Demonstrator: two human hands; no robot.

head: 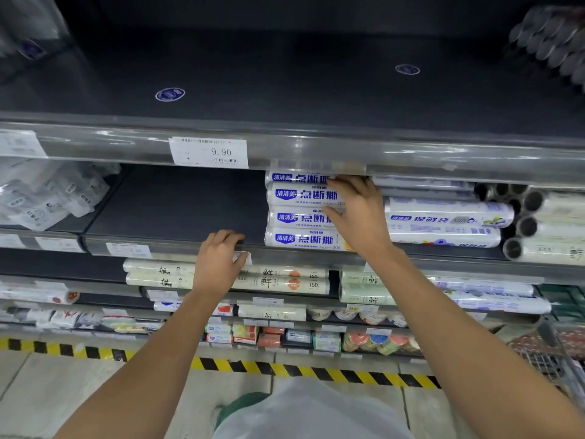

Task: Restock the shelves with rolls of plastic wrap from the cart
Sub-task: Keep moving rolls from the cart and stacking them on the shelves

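The rolls of plastic wrap, stacked right of the price tag, look light, stiff and slick, best clasped mid-length; the right hand lies open-fingered against them, the left hand hooks the shelf edge.

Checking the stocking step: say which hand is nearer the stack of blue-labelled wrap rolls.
Right. The right hand lies flat against the stack of blue-labelled rolls; the left hand grips the shelf edge below and left, apart.

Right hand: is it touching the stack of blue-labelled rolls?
Touching. The head view shows the right hand spread flat against the stack of blue-labelled rolls, no gap.
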